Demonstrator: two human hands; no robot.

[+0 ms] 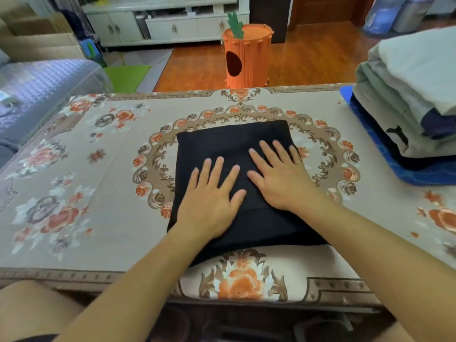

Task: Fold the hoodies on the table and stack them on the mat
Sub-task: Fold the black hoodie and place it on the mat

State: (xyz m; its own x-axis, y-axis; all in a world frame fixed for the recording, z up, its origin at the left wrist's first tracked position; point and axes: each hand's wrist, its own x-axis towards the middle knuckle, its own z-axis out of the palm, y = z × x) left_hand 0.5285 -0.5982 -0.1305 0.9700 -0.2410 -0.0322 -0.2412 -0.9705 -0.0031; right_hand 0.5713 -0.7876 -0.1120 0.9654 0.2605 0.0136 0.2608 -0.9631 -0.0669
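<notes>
Nearest the camera, two bare forearms reaching forward over the near edge of a table (74,218) covered in a beige cloth printed with orange roses and a brown scrolled medallion. A little farther in, a folded black hoodie (229,141) lying flat at the middle of the table, roughly rectangular, its near edge close to the table's front border and its far edge inside the medallion ring. Left hand (212,198) pressed palm down on the near-left part of the hoodie, fingers straight and spread apart, thumb angled out to the right. Right hand (281,178) just beside it and slightly farther forward, also flat on the fabric, fingers straight and splayed, gripping nothing; thumbs of the two near each other but apart. Off to the right, at the table's right end and well apart from the black hoodie, a blue mat (385,154) bearing a stack of folded hoodies (399,95) in white, pale grey-green, navy and black, partly cut off by the frame edge. Left of the table, a bluish quilted sofa (42,95). Beyond the far edge, on a reddish wooden floor, an orange carrot-shaped bin (246,58) with a green leafy top and a dark oval opening. Farthest back, white cabinets (172,25) along the wall.
</notes>
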